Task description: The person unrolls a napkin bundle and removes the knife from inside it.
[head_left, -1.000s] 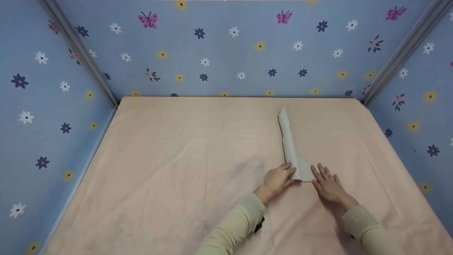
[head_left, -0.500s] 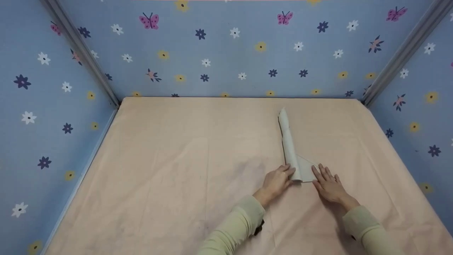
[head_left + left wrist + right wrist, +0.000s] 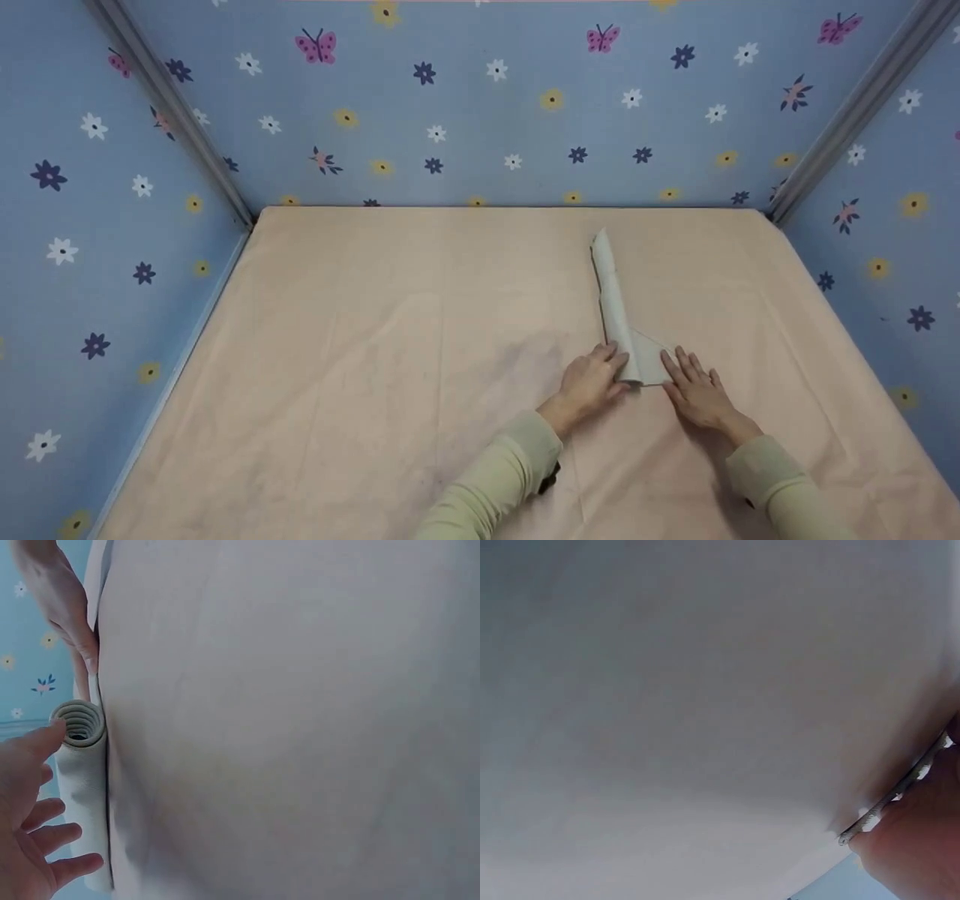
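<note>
A pale grey-green mat (image 3: 615,307), rolled into a long tube, lies lengthwise on the right half of the covered table. From its near end a flat, pointed flap (image 3: 648,361) spreads to the right. My left hand (image 3: 591,381) touches the tube's near end, fingers over its top. In the left wrist view the coiled layers of the mat (image 3: 79,724) show at the end, with the thumb at the rim and the other fingers spread beside the tube. My right hand (image 3: 699,394) presses the flap's outer corner with extended fingers.
A pinkish-beige cloth (image 3: 360,337) with creases covers the table. Blue panels (image 3: 480,105) printed with flowers and butterflies stand along the back and both sides, joined by grey corner posts (image 3: 176,112).
My left thumb has shifted slightly to the right at the tube's near end. My right hand and the flap look the same.
</note>
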Action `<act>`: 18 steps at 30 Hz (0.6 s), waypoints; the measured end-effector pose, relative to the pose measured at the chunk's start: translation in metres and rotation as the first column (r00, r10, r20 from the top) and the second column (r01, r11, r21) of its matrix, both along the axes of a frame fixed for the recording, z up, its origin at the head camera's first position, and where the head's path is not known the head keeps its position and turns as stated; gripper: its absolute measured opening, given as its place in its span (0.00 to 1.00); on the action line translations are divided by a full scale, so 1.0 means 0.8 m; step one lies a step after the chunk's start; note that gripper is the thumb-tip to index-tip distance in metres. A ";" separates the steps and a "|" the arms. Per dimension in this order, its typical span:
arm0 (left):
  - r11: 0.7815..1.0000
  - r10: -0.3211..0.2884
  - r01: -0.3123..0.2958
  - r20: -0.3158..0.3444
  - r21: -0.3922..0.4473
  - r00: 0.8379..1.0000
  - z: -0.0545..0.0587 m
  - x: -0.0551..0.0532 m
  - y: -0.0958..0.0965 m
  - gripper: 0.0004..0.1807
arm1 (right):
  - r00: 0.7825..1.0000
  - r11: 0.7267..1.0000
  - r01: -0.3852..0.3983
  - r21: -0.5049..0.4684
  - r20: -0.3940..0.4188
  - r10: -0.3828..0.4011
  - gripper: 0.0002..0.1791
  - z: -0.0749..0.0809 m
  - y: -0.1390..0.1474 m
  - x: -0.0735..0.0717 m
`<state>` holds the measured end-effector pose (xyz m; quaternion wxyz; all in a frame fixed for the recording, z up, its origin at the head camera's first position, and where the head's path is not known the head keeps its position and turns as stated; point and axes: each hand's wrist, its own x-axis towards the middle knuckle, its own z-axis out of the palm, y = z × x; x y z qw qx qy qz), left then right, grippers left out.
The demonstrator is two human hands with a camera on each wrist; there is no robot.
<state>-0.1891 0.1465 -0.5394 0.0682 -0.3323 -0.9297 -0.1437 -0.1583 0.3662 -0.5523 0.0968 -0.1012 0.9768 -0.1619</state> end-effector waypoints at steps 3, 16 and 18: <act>1.000 -0.016 0.015 -0.014 -0.012 1.000 0.004 -0.002 0.003 0.25 | 1.000 1.000 -0.003 -0.002 -0.004 0.003 0.29 -0.001 0.000 0.000; 0.989 -0.012 0.028 0.104 -0.147 0.994 0.019 -0.013 0.028 0.29 | 1.000 1.000 -0.001 0.009 -0.017 0.001 0.29 -0.003 0.000 0.000; 0.987 -0.016 0.033 0.108 -0.159 0.994 0.018 -0.015 0.032 0.30 | 1.000 1.000 -0.001 0.007 -0.018 0.002 0.29 -0.003 0.000 0.000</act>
